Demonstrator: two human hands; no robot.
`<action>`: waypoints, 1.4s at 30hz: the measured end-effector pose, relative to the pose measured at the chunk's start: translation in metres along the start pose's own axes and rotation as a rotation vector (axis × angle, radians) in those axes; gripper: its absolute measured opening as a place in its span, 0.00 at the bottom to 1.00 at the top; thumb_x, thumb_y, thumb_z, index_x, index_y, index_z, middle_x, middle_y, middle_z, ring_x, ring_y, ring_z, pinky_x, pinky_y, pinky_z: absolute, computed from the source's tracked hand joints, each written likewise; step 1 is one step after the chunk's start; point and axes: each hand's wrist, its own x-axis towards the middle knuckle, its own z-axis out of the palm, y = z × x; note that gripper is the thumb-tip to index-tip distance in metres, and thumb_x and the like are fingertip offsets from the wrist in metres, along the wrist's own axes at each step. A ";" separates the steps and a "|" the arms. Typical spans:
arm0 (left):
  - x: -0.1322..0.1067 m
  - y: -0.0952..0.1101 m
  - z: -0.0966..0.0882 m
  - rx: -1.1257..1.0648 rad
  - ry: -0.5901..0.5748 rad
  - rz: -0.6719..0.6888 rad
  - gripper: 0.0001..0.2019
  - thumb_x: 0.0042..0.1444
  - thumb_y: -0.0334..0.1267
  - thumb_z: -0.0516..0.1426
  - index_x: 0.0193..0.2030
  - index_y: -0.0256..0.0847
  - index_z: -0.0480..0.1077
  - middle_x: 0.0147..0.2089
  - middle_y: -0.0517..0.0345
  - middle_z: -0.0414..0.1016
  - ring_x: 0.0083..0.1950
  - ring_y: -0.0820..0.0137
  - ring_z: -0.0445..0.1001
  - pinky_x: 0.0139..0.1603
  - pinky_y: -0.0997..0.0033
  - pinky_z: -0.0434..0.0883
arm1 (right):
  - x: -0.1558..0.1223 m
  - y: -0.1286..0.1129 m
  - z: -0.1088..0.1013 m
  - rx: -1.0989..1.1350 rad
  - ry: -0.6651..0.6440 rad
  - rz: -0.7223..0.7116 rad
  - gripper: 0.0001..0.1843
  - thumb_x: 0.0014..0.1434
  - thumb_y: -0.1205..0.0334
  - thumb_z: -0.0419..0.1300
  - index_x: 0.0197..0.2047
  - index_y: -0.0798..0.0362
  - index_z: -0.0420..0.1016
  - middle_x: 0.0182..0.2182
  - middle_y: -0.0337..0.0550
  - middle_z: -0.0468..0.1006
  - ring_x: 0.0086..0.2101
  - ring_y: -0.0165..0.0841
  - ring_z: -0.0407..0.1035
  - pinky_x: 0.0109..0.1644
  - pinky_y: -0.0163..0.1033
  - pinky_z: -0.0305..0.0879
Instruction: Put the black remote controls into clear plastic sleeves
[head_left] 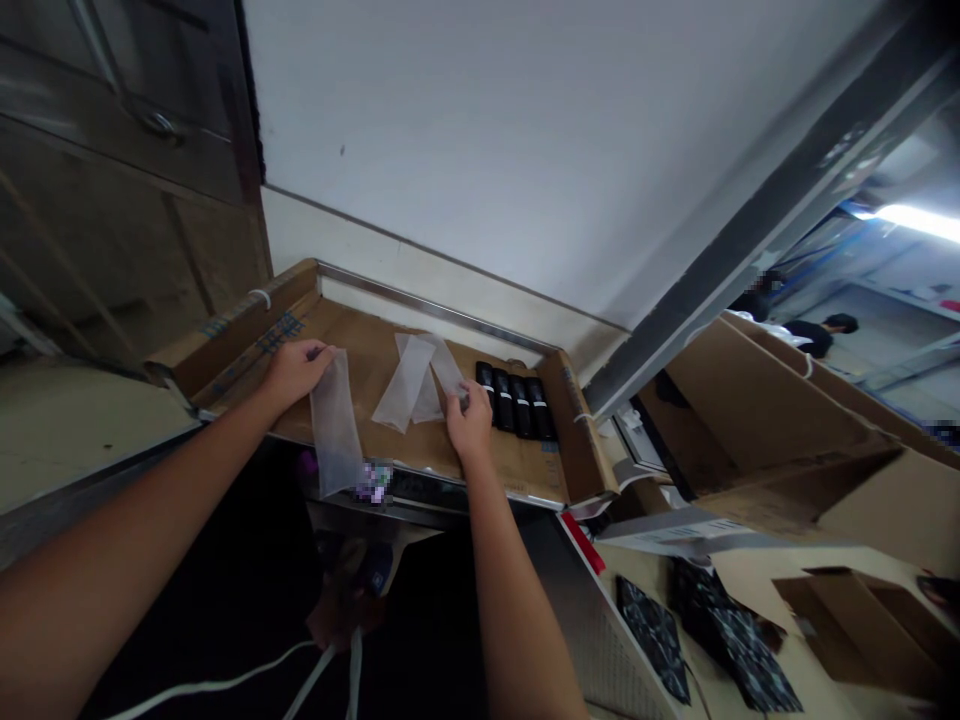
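Note:
My left hand (297, 374) is closed in a pinch on the top end of a long, translucent plastic sleeve (335, 425), which hangs over the tray's front edge. Inside the cardboard-lined tray (352, 330), more translucent sleeves (407, 383) lie crossed over one another. My right hand (470, 420) has its fingers curled together at the lower end of one of these, and appears to grip it. Just right of that hand, several slim black packs (521, 400) with small white labels lie side by side. My fingers partly hide the sleeve's end.
A pale wall panel (450, 150) rises behind the tray, whose sides are cardboard flaps. To the right stand a large open cardboard box (780, 410) and dark patterned pouches (652, 635). Beyond the frame post, people (814, 335) are in the background. A metal door (112, 150) is at left.

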 end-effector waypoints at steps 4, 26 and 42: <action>-0.001 0.003 -0.001 -0.020 -0.005 0.004 0.18 0.55 0.52 0.52 0.32 0.41 0.76 0.31 0.55 0.77 0.33 0.65 0.72 0.34 0.68 0.64 | -0.004 -0.007 0.005 -0.043 -0.052 -0.095 0.16 0.65 0.61 0.54 0.52 0.58 0.73 0.51 0.56 0.75 0.53 0.40 0.69 0.59 0.43 0.64; -0.001 0.001 0.002 -0.040 0.032 0.010 0.17 0.55 0.51 0.54 0.32 0.40 0.77 0.31 0.54 0.78 0.34 0.63 0.73 0.35 0.67 0.66 | 0.002 -0.009 0.022 -0.375 -0.095 -0.048 0.29 0.68 0.50 0.52 0.62 0.65 0.65 0.53 0.67 0.71 0.54 0.51 0.66 0.59 0.54 0.62; 0.002 -0.002 0.005 -0.039 0.058 0.005 0.15 0.54 0.49 0.55 0.30 0.42 0.76 0.29 0.56 0.77 0.32 0.64 0.72 0.33 0.68 0.64 | 0.007 -0.013 0.012 0.220 0.189 0.271 0.23 0.66 0.44 0.49 0.45 0.54 0.73 0.42 0.51 0.79 0.43 0.39 0.73 0.48 0.43 0.69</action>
